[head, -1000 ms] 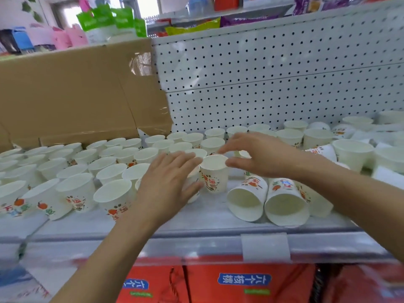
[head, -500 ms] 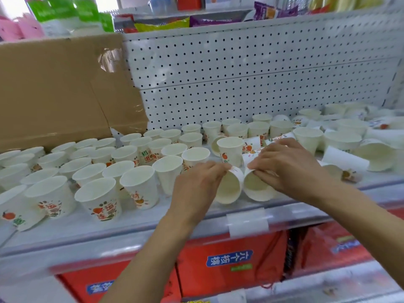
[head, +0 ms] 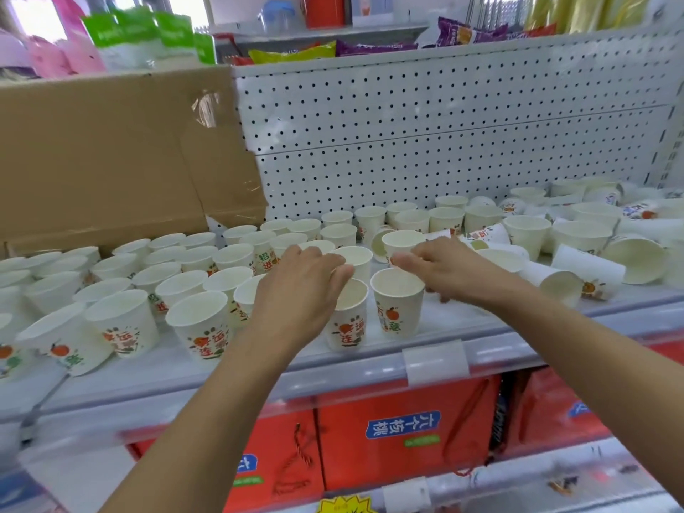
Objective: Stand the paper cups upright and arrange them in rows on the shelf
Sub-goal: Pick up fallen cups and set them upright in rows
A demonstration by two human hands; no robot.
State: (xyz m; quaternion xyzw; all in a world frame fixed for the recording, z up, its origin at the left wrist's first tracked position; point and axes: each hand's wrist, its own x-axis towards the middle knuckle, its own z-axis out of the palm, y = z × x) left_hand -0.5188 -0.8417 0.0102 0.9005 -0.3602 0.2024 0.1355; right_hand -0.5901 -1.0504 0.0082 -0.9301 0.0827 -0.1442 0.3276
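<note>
White paper cups printed with orange fruit fill the shelf (head: 481, 320). Upright cups stand in rows (head: 200, 323) on the left. Toppled cups (head: 588, 272) lie mixed with upright ones on the right. Two upright cups stand side by side near the front edge. My left hand (head: 296, 294) curls over the rim of the left cup (head: 348, 323) and holds it. My right hand (head: 448, 270) reaches in from the right, its fingers stretched out over the back rim of the right cup (head: 398, 305); its thumb is hidden.
A cardboard box (head: 111, 161) stands at the back left against the white pegboard wall (head: 444, 124). A clear price-tag holder (head: 435, 361) sits on the shelf's front rail. Red gift boxes (head: 403, 438) fill the shelf below.
The two cups that lay on their sides at the front edge now stand upright side by side. Both hands came together on them, then tipped them up.
</note>
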